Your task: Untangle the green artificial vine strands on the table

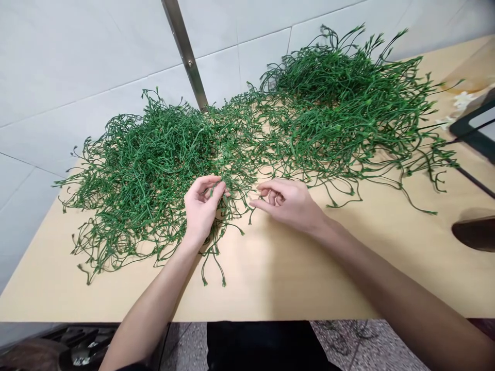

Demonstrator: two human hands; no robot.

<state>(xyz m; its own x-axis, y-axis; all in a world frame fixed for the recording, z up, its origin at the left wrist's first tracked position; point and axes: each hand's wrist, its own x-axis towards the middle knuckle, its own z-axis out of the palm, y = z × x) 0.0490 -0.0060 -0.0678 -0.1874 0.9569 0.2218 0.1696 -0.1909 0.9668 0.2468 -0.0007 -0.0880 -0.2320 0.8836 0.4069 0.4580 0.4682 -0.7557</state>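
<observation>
My left hand is closed, thumb and fingers pinched together at the inner edge of the left heap of green artificial stems. A bit of green stem shows between its fingers. Just to the right, my right hand hovers over the table with thumb and forefinger apart and the other fingers curled; I see nothing in its grasp. Thin stems with small tufted tips lie scattered between and behind both hands. A second, taller heap of green stems rises at the back right.
The heaps lie on a light wooden table against a tiled wall. A metal post runs down behind them. At the right are a dark-framed object, small white pieces and a dark brown oval object.
</observation>
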